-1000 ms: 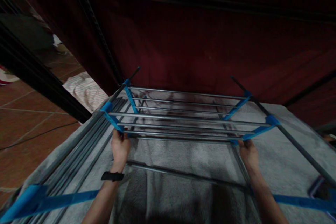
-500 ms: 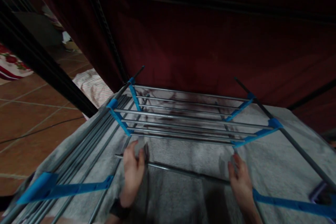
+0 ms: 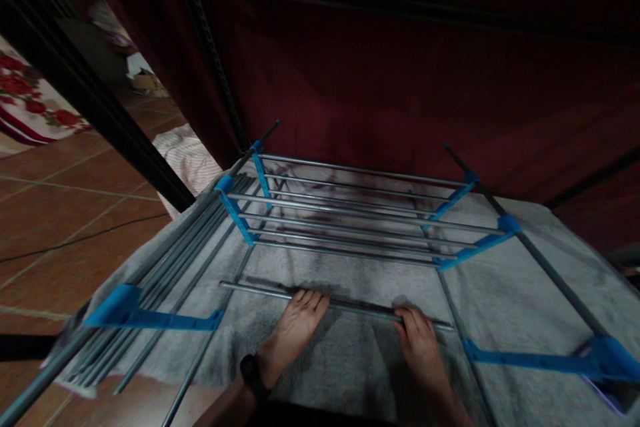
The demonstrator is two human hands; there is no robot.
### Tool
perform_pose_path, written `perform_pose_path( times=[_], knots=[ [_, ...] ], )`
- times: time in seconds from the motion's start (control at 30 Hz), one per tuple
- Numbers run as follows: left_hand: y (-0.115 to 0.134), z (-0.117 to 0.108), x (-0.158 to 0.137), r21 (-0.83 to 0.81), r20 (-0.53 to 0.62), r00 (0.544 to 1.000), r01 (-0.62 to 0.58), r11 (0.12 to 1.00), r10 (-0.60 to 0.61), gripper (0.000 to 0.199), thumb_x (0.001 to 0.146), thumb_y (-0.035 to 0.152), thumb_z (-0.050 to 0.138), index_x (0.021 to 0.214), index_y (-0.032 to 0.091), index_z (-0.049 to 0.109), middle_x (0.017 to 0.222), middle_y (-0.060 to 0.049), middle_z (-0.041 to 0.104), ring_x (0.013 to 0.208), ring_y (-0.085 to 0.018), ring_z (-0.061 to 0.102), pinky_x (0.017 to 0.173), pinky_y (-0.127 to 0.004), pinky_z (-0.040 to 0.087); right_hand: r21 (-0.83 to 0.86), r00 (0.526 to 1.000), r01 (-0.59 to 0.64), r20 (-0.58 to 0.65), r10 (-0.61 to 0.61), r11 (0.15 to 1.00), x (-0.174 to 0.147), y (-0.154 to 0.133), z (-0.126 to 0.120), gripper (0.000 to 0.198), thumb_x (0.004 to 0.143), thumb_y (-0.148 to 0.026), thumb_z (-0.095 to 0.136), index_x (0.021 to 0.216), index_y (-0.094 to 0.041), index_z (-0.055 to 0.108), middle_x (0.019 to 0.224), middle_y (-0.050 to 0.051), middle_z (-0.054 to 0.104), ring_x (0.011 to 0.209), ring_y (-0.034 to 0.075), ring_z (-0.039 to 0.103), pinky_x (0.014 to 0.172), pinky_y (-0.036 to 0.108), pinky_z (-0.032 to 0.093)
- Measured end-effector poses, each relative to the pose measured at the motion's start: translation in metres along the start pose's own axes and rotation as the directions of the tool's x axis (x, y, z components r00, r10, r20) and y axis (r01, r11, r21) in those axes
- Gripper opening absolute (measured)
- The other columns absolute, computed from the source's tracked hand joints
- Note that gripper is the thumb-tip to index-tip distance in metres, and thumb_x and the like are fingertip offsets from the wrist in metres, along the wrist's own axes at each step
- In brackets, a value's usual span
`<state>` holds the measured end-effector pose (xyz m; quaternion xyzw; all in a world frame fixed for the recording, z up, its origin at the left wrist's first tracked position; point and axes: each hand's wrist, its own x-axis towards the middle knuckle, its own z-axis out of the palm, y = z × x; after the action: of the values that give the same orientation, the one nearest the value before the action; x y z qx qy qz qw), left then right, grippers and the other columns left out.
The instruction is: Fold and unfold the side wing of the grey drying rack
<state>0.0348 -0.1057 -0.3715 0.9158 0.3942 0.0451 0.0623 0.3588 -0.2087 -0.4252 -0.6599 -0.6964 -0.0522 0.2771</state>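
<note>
A thin grey metal tube (image 3: 357,307) lies crosswise in front of me, over the lower side poles of a partly built rack. My left hand (image 3: 300,319), with a black watch (image 3: 254,377) on its wrist, has its fingers curled over the tube left of the middle. Toward the tube's right end, my right hand (image 3: 419,339) is also closed over it. Both palms are hidden. Beyond the hands, several metal crossbars (image 3: 360,212) join blue plastic brackets (image 3: 235,210) on the rack. Nearer to me, a left blue bracket (image 3: 170,320) and a right blue bracket (image 3: 535,361) carry no crossbars.
Several loose grey tubes (image 3: 185,257) lie along the left side on a grey blanket (image 3: 370,373). A dark red cloth (image 3: 375,93) hangs behind the rack. On the left are a black post (image 3: 120,127), a tiled floor (image 3: 65,233) and a cable (image 3: 85,237).
My hands were wider apart with fingers spread near the tube's ends. They have moved inward along it and closed over it. The view has shifted slightly.
</note>
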Motion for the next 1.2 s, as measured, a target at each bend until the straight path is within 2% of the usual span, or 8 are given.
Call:
perform_pose_path(
  times=[0.13,0.33,0.53,0.7,0.83,0.97,1.07,1.2],
  knots=[
    [0.010,-0.002,-0.006,-0.026,0.002,1.000,0.002,1.000,-0.002,0.069,0.085,-0.008,0.038,0.143,0.021,0.061,0.132,-0.011,0.072,0.128,-0.023,0.065,0.115,-0.041,0.046,0.001,1.000,-0.009,0.007,0.009,1.000,0.002,-0.002,-0.007,0.023,0.106,-0.029,0.046,0.118,-0.025,0.065,0.111,0.007,0.075,0.109,0.027,0.069,0.102,0.047,0.051],
    [0.008,0.026,-0.013,-0.025,0.000,0.999,-0.036,0.999,0.036,0.073,0.083,-0.008,0.034,0.143,0.021,0.064,0.133,-0.010,0.073,0.128,-0.024,0.066,0.112,-0.043,0.051,-0.021,0.999,-0.046,0.026,0.046,0.999,-0.004,-0.017,-0.013,0.024,0.100,-0.016,0.050,0.115,-0.025,0.067,0.109,0.006,0.075,0.109,0.026,0.069,0.104,0.046,0.051],
    [-0.004,0.044,-0.016,-0.043,-0.084,0.994,-0.081,0.996,0.077,0.053,0.096,0.006,0.042,0.138,0.024,0.068,0.132,-0.009,0.074,0.129,-0.025,0.066,0.112,-0.045,0.052,-0.006,0.996,-0.068,0.052,0.068,0.998,-0.003,-0.025,-0.017,0.026,0.098,-0.012,0.052,0.115,-0.023,0.068,0.114,0.008,0.075,0.112,0.026,0.069,0.106,0.046,0.053],
    [-0.006,0.042,-0.011,0.006,-0.143,0.979,-0.144,0.990,0.144,0.044,0.101,0.015,0.043,0.134,0.025,0.070,0.126,-0.009,0.076,0.123,-0.026,0.070,0.105,-0.044,0.056,0.069,0.988,-0.104,0.119,0.096,0.992,0.002,-0.028,-0.027,0.030,0.098,-0.021,0.055,0.124,-0.027,0.070,0.124,0.007,0.074,0.119,0.026,0.068,0.107,0.044,0.055],
    [-0.008,0.034,-0.006,0.017,-0.177,0.966,-0.188,0.982,0.188,0.038,0.104,0.033,0.047,0.132,0.025,0.072,0.125,-0.011,0.076,0.118,-0.028,0.072,0.104,-0.046,0.058,0.266,0.964,-0.265,0.064,0.257,0.927,0.019,-0.019,-0.033,0.031,0.099,-0.032,0.057,0.126,-0.028,0.070,0.121,0.006,0.074,0.116,0.027,0.069,0.105,0.046,0.056],
    [-0.023,0.020,0.002,-0.082,-0.295,0.951,-0.120,0.989,0.091,0.041,0.105,0.046,0.047,0.131,0.027,0.072,0.122,-0.009,0.077,0.113,-0.028,0.073,0.102,-0.047,0.058,0.440,0.875,-0.393,-0.090,0.475,0.808,0.051,0.009,-0.037,0.032,0.099,-0.040,0.055,0.125,-0.026,0.068,0.118,0.007,0.072,0.117,0.029,0.067,0.104,0.047,0.055],
    [-0.039,0.003,0.015,-0.369,-0.397,0.899,0.029,0.929,-0.186,0.040,0.101,0.050,0.051,0.124,0.026,0.073,0.118,-0.009,0.077,0.110,-0.029,0.073,0.098,-0.046,0.059,0.589,0.712,-0.446,-0.223,0.666,0.674,0.077,0.037,-0.039,0.036,0.093,-0.046,0.063,0.120,-0.023,0.067,0.117,0.009,0.070,0.114,0.027,0.064,0.105,0.046,0.052],
    [-0.059,-0.025,0.036,-0.823,-0.260,0.692,0.207,0.530,-0.674,0.033,0.086,0.048,0.069,0.108,0.024,0.076,0.107,-0.009,0.078,0.099,-0.027,0.073,0.091,-0.040,0.060,0.864,0.517,-0.384,-0.090,0.852,0.324,0.105,0.064,-0.041,0.039,0.078,-0.046,0.077,0.106,-0.021,0.069,0.105,0.006,0.071,0.104,0.023,0.064,0.100,0.040,0.052]
  ],
)
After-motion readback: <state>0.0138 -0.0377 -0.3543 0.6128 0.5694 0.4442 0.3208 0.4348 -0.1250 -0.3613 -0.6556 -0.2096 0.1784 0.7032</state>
